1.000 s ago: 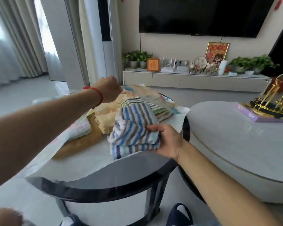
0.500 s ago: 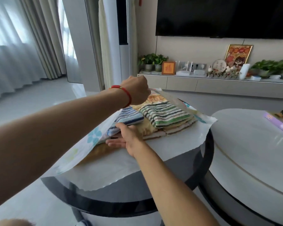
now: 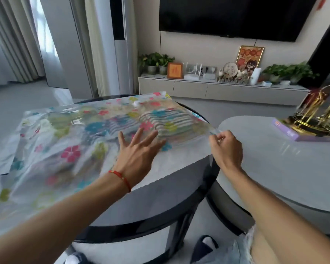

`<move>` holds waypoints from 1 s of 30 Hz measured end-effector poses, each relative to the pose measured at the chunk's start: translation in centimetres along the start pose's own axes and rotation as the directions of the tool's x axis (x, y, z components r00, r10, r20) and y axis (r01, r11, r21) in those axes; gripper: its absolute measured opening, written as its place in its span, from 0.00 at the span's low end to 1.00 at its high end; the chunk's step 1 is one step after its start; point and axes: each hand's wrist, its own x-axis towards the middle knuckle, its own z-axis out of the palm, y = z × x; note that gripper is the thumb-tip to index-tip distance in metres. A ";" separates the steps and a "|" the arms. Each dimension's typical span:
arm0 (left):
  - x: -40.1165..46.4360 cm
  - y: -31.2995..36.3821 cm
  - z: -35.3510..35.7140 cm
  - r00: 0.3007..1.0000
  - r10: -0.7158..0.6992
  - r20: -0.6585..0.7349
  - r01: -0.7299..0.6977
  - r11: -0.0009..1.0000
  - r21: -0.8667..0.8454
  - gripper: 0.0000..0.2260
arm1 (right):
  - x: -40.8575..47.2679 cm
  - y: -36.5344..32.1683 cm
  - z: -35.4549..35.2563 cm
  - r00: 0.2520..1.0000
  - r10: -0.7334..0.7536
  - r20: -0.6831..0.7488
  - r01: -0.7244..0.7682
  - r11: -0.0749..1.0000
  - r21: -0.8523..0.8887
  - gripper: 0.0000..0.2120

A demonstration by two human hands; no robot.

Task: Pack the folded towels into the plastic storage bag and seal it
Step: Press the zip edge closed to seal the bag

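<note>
The left hand [image 3: 136,149] lies flat with its fingers spread wide, palm down on the plastic bag [image 3: 69,141], just in front of the striped towels [image 3: 168,121] that show through the clear film. A red string bracelet [image 3: 122,179] circles that wrist. The right hand [image 3: 226,149] is closed in a pinch on the bag's right corner, thumb and fingertips pressed together on the thin edge and lifting it slightly off the tabletop [image 3: 160,197].

The bag is printed with pink, blue and green flowers and spreads across most of the round, dark-rimmed tabletop, its left part rumpled and blurred. The folded towels sit inside it toward the far right, 1 with green and white stripes on top and another with blue stripes just to its left. A white sheet lies under the bag along the near edge.

Just to the right stands a second, pale grey table [image 3: 284,164], carrying a gold stand [image 3: 316,119] on a purple box [image 3: 291,133]. Beyond are a low cabinet [image 3: 208,90] with potted plants [image 3: 156,60] and a framed picture [image 3: 250,58], and a dark television [image 3: 236,16] on the wall.
</note>
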 end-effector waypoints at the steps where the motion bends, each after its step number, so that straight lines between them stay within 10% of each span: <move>1: -0.8 -0.1 1.0 1.000 -0.003 0.017 0.003 1.000 0.008 0.22 | 0.8 1.0 0.1 0.998 -0.031 -0.050 0.031 1.000 -0.007 0.11; 9: -4.1 -3.2 5.3 0.996 0.084 0.035 -0.082 0.995 -0.061 0.23 | 4.2 3.5 4.2 0.815 -0.081 0.574 0.369 0.836 -0.405 0.28; 19: -4.6 -10.2 3.9 0.980 0.183 0.082 -0.171 0.976 -0.134 0.18 | -2.4 -0.1 1.5 0.722 -0.015 0.692 0.437 0.785 -0.439 0.27; 30: -6.6 -4.8 3.5 0.956 -0.224 -0.191 0.222 0.975 -0.030 0.08 | -5.9 0.1 -1.3 0.783 -0.023 0.622 0.224 0.943 -0.247 0.21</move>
